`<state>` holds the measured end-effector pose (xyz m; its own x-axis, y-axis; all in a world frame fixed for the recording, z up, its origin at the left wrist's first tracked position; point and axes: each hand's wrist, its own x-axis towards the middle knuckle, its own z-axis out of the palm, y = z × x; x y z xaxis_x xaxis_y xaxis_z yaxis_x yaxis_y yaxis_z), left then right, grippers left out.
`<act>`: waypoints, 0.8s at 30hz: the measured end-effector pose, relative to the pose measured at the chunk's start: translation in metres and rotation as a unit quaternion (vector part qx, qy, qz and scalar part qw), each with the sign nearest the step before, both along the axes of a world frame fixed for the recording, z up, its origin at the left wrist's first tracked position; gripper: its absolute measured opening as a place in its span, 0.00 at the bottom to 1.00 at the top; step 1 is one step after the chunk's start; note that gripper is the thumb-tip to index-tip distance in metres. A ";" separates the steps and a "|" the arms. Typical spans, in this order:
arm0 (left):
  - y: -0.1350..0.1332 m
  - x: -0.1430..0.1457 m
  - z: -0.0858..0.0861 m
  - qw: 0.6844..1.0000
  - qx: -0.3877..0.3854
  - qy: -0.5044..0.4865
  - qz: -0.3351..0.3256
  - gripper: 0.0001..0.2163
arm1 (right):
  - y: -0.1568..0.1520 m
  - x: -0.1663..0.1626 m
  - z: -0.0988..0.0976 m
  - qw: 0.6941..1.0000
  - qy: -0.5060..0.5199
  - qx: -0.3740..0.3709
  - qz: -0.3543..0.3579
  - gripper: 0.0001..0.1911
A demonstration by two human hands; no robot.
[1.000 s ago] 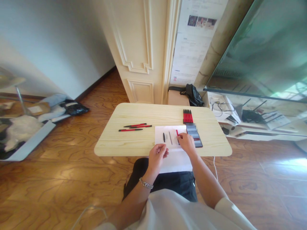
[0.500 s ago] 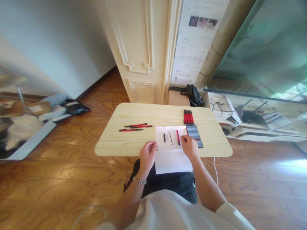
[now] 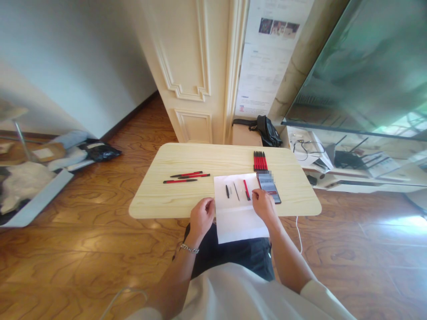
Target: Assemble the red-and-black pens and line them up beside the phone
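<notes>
The counter (image 3: 160, 202) is a pale, straight-grained wood top with rounded corners. A smooth white sheet of paper (image 3: 238, 220) lies at the middle of its near edge and overhangs that edge toward the person's lap.

On the sheet lie three slim parts side by side and apart: a short black piece (image 3: 227, 191), a thin dark rod (image 3: 236, 191) and a red barrel (image 3: 247, 190). The right hand (image 3: 264, 206) rests palm down on the sheet's right side. Its grip is released, and its fingertips lie just beside the red barrel and the near end of a flat, dark, glossy phone (image 3: 269, 188). The left hand (image 3: 202, 215) sits at the near edge, just left of the sheet, with a metal chain bracelet at the wrist. Its grip is loosely curled, thumb against fingers, and I cannot tell whether it grasps anything.

A tight row of red-and-black pens (image 3: 260, 161) lies toward the far right corner, beyond the phone. Three more pens (image 3: 187, 177) lie loose toward the left edge.

The floor (image 3: 100, 249) is glossy brown wood with bold grain. Behind the counter stand a cream panelled door (image 3: 190, 66) and a soft black bag (image 3: 267, 131).
</notes>
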<state>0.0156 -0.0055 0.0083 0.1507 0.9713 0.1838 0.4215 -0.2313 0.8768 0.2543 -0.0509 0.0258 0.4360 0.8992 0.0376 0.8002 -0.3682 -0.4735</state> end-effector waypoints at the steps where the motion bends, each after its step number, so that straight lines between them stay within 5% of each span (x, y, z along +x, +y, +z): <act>1: 0.000 0.000 0.000 1.000 0.005 0.005 -0.001 0.07 | 0.007 0.000 0.002 1.000 -0.003 -0.010 -0.003 0.14; 14: 0.002 -0.005 -0.006 0.999 0.020 0.045 -0.021 0.09 | 0.045 -0.002 0.001 0.994 -0.027 -0.109 -0.006 0.16; 19: -0.004 0.001 0.005 1.000 0.000 -0.005 -0.023 0.10 | 0.042 0.005 0.006 0.995 0.099 -0.019 0.007 0.15; 24: -0.013 0.023 0.019 0.989 -0.066 -0.116 -0.059 0.15 | 0.025 -0.012 0.011 0.943 0.302 0.085 0.116 0.16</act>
<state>0.0387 -0.0180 0.0275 0.2336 0.9673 0.0989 0.1828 -0.1436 0.9726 0.2419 -0.0261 0.0371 0.2171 0.9761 -0.0026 0.4158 -0.0949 -0.9045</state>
